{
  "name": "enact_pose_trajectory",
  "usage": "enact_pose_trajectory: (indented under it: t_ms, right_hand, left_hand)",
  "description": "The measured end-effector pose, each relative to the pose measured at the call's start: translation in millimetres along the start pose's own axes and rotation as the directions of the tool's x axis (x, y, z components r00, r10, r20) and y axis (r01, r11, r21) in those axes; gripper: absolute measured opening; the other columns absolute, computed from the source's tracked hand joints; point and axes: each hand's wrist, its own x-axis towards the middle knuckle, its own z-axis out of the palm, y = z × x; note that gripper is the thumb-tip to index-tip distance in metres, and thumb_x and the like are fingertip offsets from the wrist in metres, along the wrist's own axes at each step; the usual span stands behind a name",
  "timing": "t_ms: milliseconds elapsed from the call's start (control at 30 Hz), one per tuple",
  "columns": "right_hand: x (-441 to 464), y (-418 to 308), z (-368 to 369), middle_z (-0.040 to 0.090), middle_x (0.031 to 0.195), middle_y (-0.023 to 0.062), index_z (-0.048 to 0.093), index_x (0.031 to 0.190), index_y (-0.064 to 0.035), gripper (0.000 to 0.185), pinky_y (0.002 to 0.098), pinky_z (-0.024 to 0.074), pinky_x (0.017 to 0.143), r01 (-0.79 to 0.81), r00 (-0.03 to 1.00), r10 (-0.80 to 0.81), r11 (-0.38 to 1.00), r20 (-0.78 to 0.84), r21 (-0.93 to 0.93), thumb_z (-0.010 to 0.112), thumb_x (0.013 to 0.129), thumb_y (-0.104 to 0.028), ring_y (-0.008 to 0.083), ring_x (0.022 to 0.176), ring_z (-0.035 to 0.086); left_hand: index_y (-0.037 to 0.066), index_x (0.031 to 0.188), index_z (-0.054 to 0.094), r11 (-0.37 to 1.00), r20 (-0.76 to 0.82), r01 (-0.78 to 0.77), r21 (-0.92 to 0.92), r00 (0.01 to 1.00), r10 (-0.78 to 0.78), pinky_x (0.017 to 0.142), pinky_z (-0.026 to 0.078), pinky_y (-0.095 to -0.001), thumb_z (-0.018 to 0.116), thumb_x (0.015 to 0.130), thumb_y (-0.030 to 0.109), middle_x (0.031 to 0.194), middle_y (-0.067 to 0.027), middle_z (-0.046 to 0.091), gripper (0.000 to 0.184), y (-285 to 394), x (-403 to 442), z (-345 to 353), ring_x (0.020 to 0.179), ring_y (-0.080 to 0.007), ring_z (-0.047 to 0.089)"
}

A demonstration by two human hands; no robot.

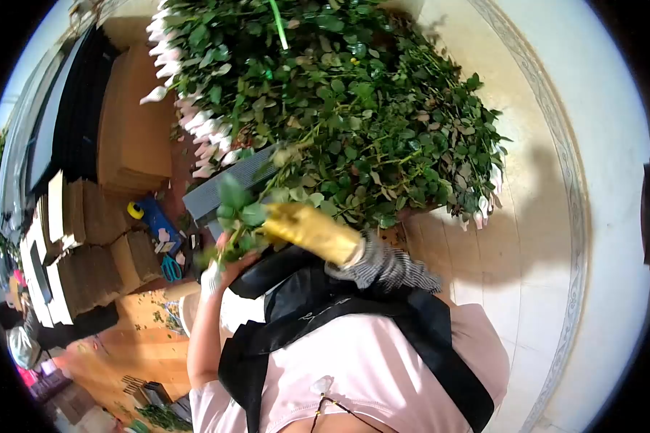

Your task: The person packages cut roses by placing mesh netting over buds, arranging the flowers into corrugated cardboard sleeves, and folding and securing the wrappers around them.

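Observation:
My left hand [227, 273], partly covered in white at the wrist, is closed around a leafy green stem [242, 216] whose upper leaves are blurred. Beside it, my right hand [307, 229] wears a yellow glove, with a striped grey sleeve above it. The glove's fingertips are at the leaves of the same stem, but their grip is too blurred to tell. Just beyond both hands lies a large pile of leafy rose stems [354, 115], with pale wrapped heads [209, 133] along its left side. A grey ridged board [227, 184] lies between the pile and my left hand.
Cardboard sheets [133, 119] and smaller cardboard pieces [87, 278] are stacked on the left. Blue-handled scissors [171, 268] and a blue tool [157, 220] lie near them. A pale wall [614, 238] curves along the right. Leaf scraps dot the wooden floor [141, 317].

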Motion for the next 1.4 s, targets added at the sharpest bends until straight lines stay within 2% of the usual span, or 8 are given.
enact_pose_trajectory:
  t_ms: [133,200,400,433,767,1067,1233,1400]
  right_hand:
    - [-5.5,-47.5,-18.8,0.073,0.104,0.0071,0.066,0.123,-0.0142,0.027,0.0305,0.0576,0.076,-0.099,0.851,-0.381,0.560,-0.362,-0.822,0.060,0.097,-0.016,0.0176,0.090,0.071]
    - [10.4,-51.2,-28.0,0.068,0.116,0.0120,0.062,0.126,-0.0120,0.037,0.0380,0.0529,0.092,0.070,0.827,-0.560,0.183,-0.045,-0.981,0.064,0.089,-0.009,0.0270,0.104,0.067]
    - [123.6,28.7,-82.7,0.055,0.139,0.0104,0.051,0.138,-0.0177,0.044,0.0375,0.0287,0.118,0.003,0.846,-0.358,-0.737,0.394,-0.676,0.033,0.098,-0.012,0.0237,0.131,0.049]
    - [139.6,28.0,-76.2,0.064,0.125,0.0103,0.058,0.130,-0.0170,0.041,0.0373,0.0373,0.110,0.034,0.943,-0.292,-0.392,0.159,-0.919,0.046,0.092,-0.010,0.0263,0.119,0.059]
    - [25.1,-71.7,-68.3,0.071,0.093,0.0141,0.072,0.095,-0.0071,0.043,0.0399,0.0560,0.085,0.049,0.882,-0.448,-0.222,0.146,-0.974,0.057,0.064,0.018,0.0294,0.094,0.069]
    - [21.9,41.3,-133.2,0.073,0.101,0.0108,0.076,0.094,-0.0110,0.021,0.0370,0.0563,0.082,-0.147,0.965,0.107,-0.537,-0.240,-0.831,0.056,0.089,-0.008,0.0253,0.094,0.070]
    - [26.8,22.5,-104.3,0.068,0.121,0.0037,0.074,0.101,-0.0181,0.020,0.0333,0.0464,0.100,-0.388,0.897,-0.031,-0.538,-0.442,-0.749,0.059,0.088,-0.015,0.0197,0.115,0.061]
    - [35.0,87.7,-165.0,0.051,0.146,0.0030,0.057,0.131,-0.0197,0.039,0.0378,0.0324,0.113,-0.210,0.968,-0.207,-0.363,-0.141,-0.908,0.047,0.093,-0.017,0.0224,0.130,0.050]
  left_hand:
    - [0.003,0.135,0.054,0.962,0.275,0.272,-0.019,0.926,-0.257,0.085,0.053,-0.0407,0.081,0.079,0.033,0.110,-0.0206,0.067,0.069,12.4,4.2,-8.9,0.099,-0.0330,0.067]
    - [0.003,0.132,0.056,0.984,0.217,0.167,0.067,0.960,-0.178,0.085,0.053,-0.0425,0.083,0.076,0.030,0.110,-0.0216,0.066,0.068,12.7,7.0,-9.9,0.098,-0.0359,0.066]
    - [0.002,0.128,0.057,0.962,0.240,0.273,-0.011,0.935,-0.262,0.086,0.053,-0.0442,0.083,0.073,0.031,0.119,-0.0235,0.062,0.067,14.5,9.1,-11.0,0.104,-0.0394,0.064]
    - [0.004,0.128,0.057,0.964,0.227,0.266,-0.017,0.940,-0.256,0.085,0.053,-0.0448,0.083,0.073,0.029,0.120,-0.0225,0.062,0.066,15.2,8.0,-12.4,0.102,-0.0395,0.064]
    - [0.006,0.131,0.052,0.976,0.195,0.201,-0.084,0.964,-0.182,0.088,0.051,-0.0450,0.082,0.069,0.018,0.119,-0.0209,0.058,0.069,-12.0,-4.8,10.6,0.107,-0.0386,0.059]
    - [-0.004,0.113,0.057,0.982,0.223,0.017,0.188,0.973,-0.060,0.084,0.050,-0.0436,0.076,0.069,0.017,0.111,-0.0155,0.058,0.052,18.7,9.4,-22.1,0.101,-0.0331,0.060]
    - [-0.001,0.093,0.065,0.953,0.315,-0.120,0.280,0.949,0.027,0.096,0.044,-0.0457,0.075,0.070,0.017,0.115,-0.0146,0.057,0.031,16.0,14.9,-26.3,0.116,-0.0323,0.053]
    - [0.000,0.098,0.066,0.965,0.296,-0.099,0.241,0.955,0.024,0.102,0.042,-0.0484,0.074,0.067,0.007,0.134,-0.0168,0.048,0.033,18.4,30.6,-27.9,0.121,-0.0399,0.047]
